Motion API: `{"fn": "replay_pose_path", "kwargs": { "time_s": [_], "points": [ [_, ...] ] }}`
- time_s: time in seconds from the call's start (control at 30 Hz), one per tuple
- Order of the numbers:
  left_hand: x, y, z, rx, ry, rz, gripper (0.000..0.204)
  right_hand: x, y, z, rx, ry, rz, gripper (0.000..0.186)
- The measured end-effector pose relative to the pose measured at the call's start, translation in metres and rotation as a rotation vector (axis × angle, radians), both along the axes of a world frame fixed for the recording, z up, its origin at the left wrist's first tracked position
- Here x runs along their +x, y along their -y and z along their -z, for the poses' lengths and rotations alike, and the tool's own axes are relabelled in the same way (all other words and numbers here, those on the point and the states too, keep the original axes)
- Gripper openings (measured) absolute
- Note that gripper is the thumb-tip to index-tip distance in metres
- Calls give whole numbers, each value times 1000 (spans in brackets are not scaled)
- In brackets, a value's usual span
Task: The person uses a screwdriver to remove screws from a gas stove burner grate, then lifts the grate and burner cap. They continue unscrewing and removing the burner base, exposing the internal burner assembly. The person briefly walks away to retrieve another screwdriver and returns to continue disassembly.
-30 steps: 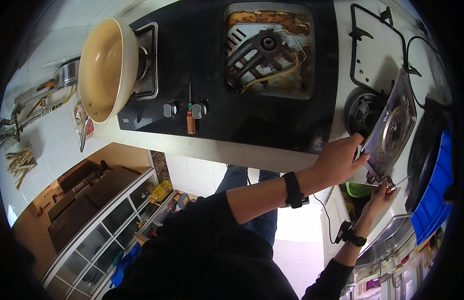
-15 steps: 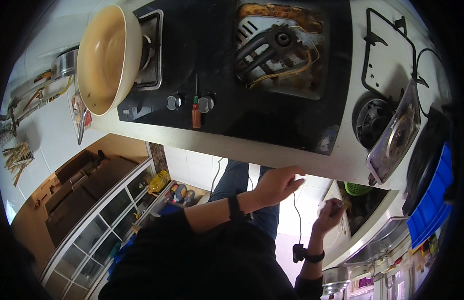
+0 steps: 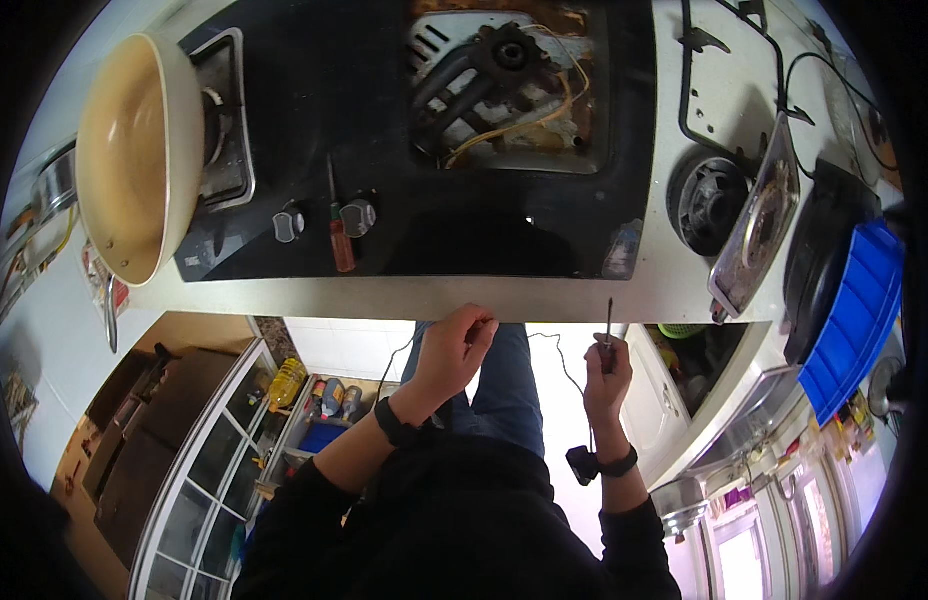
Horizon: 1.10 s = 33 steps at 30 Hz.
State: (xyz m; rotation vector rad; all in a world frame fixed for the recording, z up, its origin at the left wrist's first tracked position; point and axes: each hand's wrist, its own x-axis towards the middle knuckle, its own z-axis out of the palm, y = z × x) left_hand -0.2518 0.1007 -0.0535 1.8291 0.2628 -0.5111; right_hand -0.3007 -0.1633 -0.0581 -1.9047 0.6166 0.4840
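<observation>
My right hand [image 3: 608, 385] is closed round the dark handle of a small screwdriver [image 3: 610, 318], its thin shaft pointing up, away from me, by the counter's front edge. My left hand [image 3: 450, 352] is closed beside that edge, fingers curled in and thumb against them; whatever it may hold is hidden. Ahead lies a black glass cooktop [image 3: 474, 225]. Its right burner well is uncovered, showing a dark burner tube assembly [image 3: 504, 55], a yellowish wire [image 3: 504, 142] and rust. Another screwdriver [image 3: 341, 240], red-handled, lies on the glass between two control knobs.
A cream frying pan [image 3: 134, 160] sits tilted over the left burner. Right of the cooktop are a black pan support [image 3: 689, 90], a round burner part [image 3: 709, 205], a leaning metal drip tray [image 3: 759, 220] and a blue ridged tray [image 3: 854, 320]. A cabinet [image 3: 699, 390] stands open below.
My right hand has come up and towards the counter, and its screwdriver now shows plainly. My left hand has curled its fingers in. The view has shifted, so the cooktop appears further left.
</observation>
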Motion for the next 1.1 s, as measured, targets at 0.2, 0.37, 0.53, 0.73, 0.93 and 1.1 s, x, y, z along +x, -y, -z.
{"fn": "replay_pose_path", "kwargs": {
  "time_s": [0.2, 0.37, 0.53, 0.73, 0.93, 1.1],
  "points": [
    [1, -1, 5, -2, 87, 87, 10, 4, -14, -1, -67, -7, 15, 18],
    [4, -8, 6, -31, 73, 166, 23, 20, -18, 4, -190, 128, 98, 15],
    [5, -21, 6, -68, 47, 145, 28, 54, -24, 12, -162, 312, 182, 25],
    [6, -32, 10, -152, -21, 116, 26, 74, -41, 1, -146, 242, 285, 17],
    [8, -38, 16, -199, 6, 146, 24, 84, -42, -6, 48, 165, 460, 6],
    [10, -44, 22, -222, -26, 205, 23, 89, -43, -2, 22, 151, 430, 5]
  ]
}}
